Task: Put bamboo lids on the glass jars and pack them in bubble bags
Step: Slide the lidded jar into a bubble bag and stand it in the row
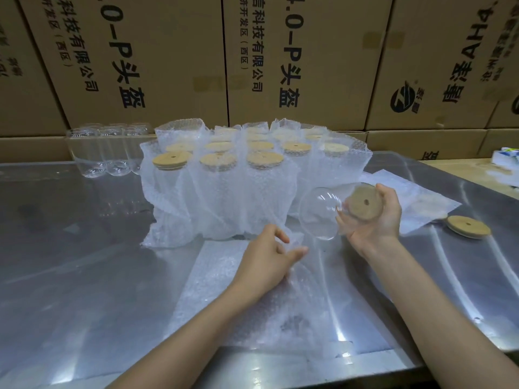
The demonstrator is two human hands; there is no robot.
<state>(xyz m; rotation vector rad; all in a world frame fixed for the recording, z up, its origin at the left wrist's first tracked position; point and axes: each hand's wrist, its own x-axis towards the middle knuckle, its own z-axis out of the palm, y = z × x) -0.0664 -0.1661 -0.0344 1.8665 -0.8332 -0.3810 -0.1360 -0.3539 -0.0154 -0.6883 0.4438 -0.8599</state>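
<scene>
My right hand (375, 217) holds a clear glass jar (320, 213) on its side above the steel table, fingers curled round its lidded end. A round bamboo lid (365, 203) with a small centre hole closes that end; the jar's base points left toward my other hand. My left hand (266, 258) pinches the upper edge of a bubble bag (247, 299) lying flat on the table in front of me. Behind stand several lidded jars in bubble bags (224, 181). A loose bamboo lid (468, 226) lies at the right.
Several bare glass jars (104, 153) stand at the back left. Flat bubble bags (415, 203) lie under and behind my right hand. Stacked cardboard boxes (168, 60) wall off the back. A small white and blue box (505, 158) sits at the far right. The steel table's front edge (309, 369) is near me.
</scene>
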